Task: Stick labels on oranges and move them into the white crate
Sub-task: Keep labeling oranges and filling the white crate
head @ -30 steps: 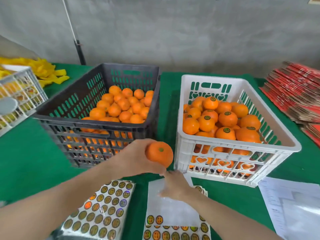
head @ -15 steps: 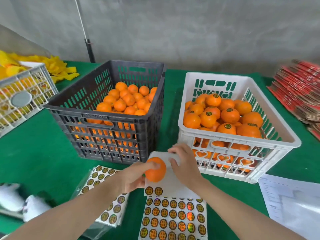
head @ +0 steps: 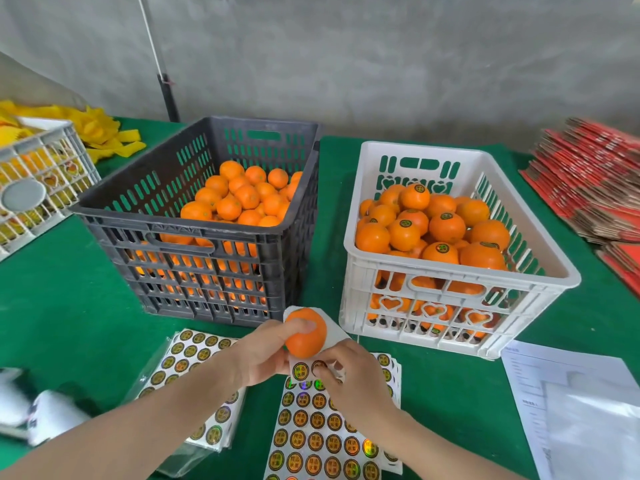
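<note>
My left hand (head: 263, 351) grips an orange (head: 306, 332) just above the near end of a label sheet (head: 322, 438) covered in round gold and black stickers. My right hand (head: 349, 372) pinches a label (head: 318, 367) at the sheet's top row, right below the orange. The white crate (head: 540, 268) at the right holds several labelled oranges. The dark grey crate (head: 104, 209) at the left holds several plain oranges (head: 242, 199).
A second stack of label sheets (head: 187, 362) lies at the left of my arms. Papers (head: 575, 410) lie at the right front. Red cardboard stacks (head: 595, 181) sit at the far right. A light crate (head: 38, 181) and yellow netting (head: 104, 133) sit at the far left.
My left hand brought the orange down from in front of the crates to the sheet. My right hand moved from the sheet's blank top to the first row of labels and pinched one.
</note>
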{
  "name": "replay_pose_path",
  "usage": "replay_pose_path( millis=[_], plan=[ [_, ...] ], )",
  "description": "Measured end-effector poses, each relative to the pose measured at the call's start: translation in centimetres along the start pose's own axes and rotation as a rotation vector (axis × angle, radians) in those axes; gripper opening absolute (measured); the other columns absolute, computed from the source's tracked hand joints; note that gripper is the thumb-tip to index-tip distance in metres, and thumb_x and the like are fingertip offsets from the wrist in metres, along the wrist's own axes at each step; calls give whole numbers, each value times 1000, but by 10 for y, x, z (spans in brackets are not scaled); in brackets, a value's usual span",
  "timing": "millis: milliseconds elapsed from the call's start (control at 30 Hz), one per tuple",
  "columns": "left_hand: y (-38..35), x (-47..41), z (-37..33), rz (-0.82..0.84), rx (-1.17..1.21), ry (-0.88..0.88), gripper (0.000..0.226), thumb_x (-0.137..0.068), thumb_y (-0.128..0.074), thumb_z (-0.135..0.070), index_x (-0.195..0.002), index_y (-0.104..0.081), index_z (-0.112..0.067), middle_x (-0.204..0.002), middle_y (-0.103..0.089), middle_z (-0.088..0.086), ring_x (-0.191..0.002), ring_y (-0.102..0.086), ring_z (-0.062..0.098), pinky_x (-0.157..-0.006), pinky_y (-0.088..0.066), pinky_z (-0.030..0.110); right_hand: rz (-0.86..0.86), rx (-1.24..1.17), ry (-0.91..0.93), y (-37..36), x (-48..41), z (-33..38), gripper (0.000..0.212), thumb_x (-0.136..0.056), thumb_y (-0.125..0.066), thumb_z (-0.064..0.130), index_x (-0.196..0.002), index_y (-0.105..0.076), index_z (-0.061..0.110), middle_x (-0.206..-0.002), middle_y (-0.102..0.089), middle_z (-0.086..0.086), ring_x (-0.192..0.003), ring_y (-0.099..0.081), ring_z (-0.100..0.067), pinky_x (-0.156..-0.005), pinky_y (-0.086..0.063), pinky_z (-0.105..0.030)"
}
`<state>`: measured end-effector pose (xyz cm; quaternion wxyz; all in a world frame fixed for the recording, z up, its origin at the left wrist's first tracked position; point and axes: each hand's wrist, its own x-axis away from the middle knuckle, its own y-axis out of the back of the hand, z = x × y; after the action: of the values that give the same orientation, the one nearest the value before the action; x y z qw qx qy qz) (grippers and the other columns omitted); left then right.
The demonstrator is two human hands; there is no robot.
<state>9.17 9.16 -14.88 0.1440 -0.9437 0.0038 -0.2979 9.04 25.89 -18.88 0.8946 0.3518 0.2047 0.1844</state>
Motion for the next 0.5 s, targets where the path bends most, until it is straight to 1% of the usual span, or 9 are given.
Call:
replay_pose_path(
  millis=[33,100,167,267,333,367,400,433,500],
  plan=[
    [1,0,0,3,3,0,55,-64,-71,-27,-112,-57,-6,-87,-74,12,-72,-71,24,-60,-56,31,-1,-23,-31,-1,0,-3,9,-87,-62,29,-92,-67,25,-86,-51,21,-77,-45,9,-70,-31,-2],
    [3,1,-1,5,17,6,54,-65,-71,-27,-112,-56,-6,-88,-73,13,-73,-71,25,-61,-57,32,-16,-16,-33,-2,-2,-4,7,-87,-61,27,-90,-67,25,-83,-49,24,-76,-45,9,-69,-33,-6],
    [4,1,-1,-12,30,22,58,-63,-72,-29,-114,-54,-7,-93,-71,15,-71,-70,26,-60,-56,33,-54,8,28,0,-3,0,5,-83,-66,20,-81,-70,21,-78,-55,18,-71,-48,5,-66,-35,-10],
    [4,1,-2,-33,97,65,64,-62,-73,-30,-117,-50,-9,-105,-64,19,-72,-70,29,-61,-56,35,-157,86,197,1,-4,0,8,-73,-73,10,-70,-70,16,-71,-62,7,-66,-51,-4,-61,-38,-12],
    [4,1,-2,-32,110,79,64,-61,-73,-31,-117,-49,-10,-107,-63,20,-72,-70,29,-62,-56,35,-174,73,225,0,-4,-1,11,-70,-76,7,-69,-69,16,-70,-62,7,-66,-52,-4,-60,-40,-13],
    [5,1,-2,-29,102,78,64,-62,-73,-31,-117,-49,-10,-107,-63,20,-72,-70,29,-62,-55,35,-164,51,197,-1,-4,-1,11,-71,-76,9,-69,-69,17,-71,-62,9,-66,-52,-3,-60,-41,-14],
    [5,0,-2,-25,89,74,63,-62,-72,-32,-116,-49,-10,-106,-63,19,-72,-70,29,-62,-55,35,-138,18,131,-1,-4,0,11,-73,-76,12,-70,-69,20,-72,-61,13,-67,-52,0,-62,-40,-13],
    [5,0,-2,-20,73,69,62,-62,-72,-32,-116,-49,-10,-105,-64,19,-72,-70,29,-62,-55,35,-101,-25,44,-1,-5,1,11,-76,-74,16,-70,-67,23,-73,-59,17,-68,-51,1,-63,-39,-10],
    [5,-1,-1,-11,34,55,59,-62,-71,-31,-114,-51,-9,-97,-67,17,-72,-70,28,-60,-55,33,-20,-121,-124,-2,-6,3,19,-78,-72,22,-67,-60,33,-74,-58,20,-74,-53,3,-65,-39,-9]
  ],
)
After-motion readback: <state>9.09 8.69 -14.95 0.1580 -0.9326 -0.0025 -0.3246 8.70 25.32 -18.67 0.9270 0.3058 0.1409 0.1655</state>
